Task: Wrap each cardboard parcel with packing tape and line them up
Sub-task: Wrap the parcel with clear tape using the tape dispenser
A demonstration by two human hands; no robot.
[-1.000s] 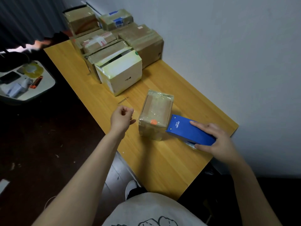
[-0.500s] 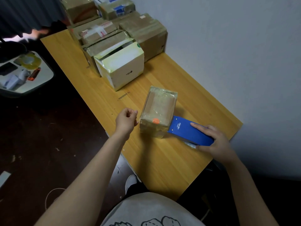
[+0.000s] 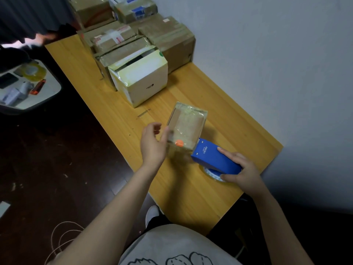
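parcel: small parcel (image 3: pixel 186 129) sits mid-desk on the desk (image 3: pixel 118 119), apart from the row at the far end. Glossy tape film covers most faces, and there's an orange sticker near its front edge.
row: white box (image 3: pixel 141 79) in front, brown parcels (image 3: pixel 168 39) packed behind it by the wall.
left grip: left grip (image 3: pixel 152 145) at the parcel's left side, fingers spread and loose, holding nothing. Thumb is at or just off the cardboard; too blurred to tell contact.
right grip: right grip (image 3: pixel 241 170) wrapped round the blue tape dispenser (image 3: pixel 214 156), whose nose is against the parcel's near right corner. Tape roll (image 3: pixel 211 174) shows underneath.
handling: looks light and stiff, a one-hand size. The taped skin should be slick, so expect it to slide on the desk when the dispenser pulls.
where to hold: across two opposite side faces, low down, thumb on one and fingers on the other. Stay off corners where the film bunches.
risk: an unpinned box will likely drag along with the tape.
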